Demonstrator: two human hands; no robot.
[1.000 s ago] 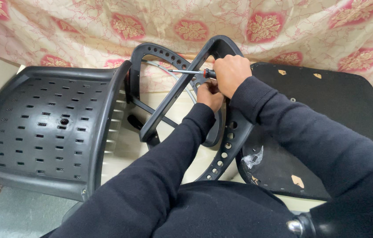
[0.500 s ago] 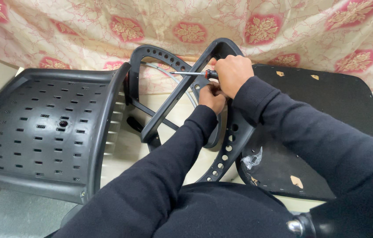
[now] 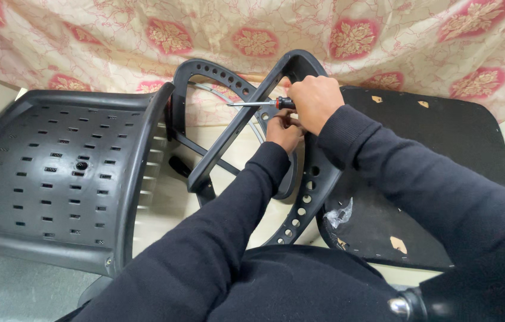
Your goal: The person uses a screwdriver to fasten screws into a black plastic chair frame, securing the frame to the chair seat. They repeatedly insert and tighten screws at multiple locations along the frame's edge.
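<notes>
Perforated black seat shell (image 3: 56, 179) at left. Black armrest frame (image 3: 237, 128) centre. Left hand (image 3: 282, 130), grip closed on frame. Right hand (image 3: 315, 102), grip clamped on screwdriver (image 3: 258, 103), shaft pointing left. Flat black panel (image 3: 431, 155) at right.

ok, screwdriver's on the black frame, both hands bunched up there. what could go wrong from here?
1. The screwdriver tip could slip off; the left hand sits just below the shaft and might get jabbed.
2. The frame stands propped at a tilt, so pushing may shift it.
3. The right hand hides the handle, so grip can't be judged.
</notes>
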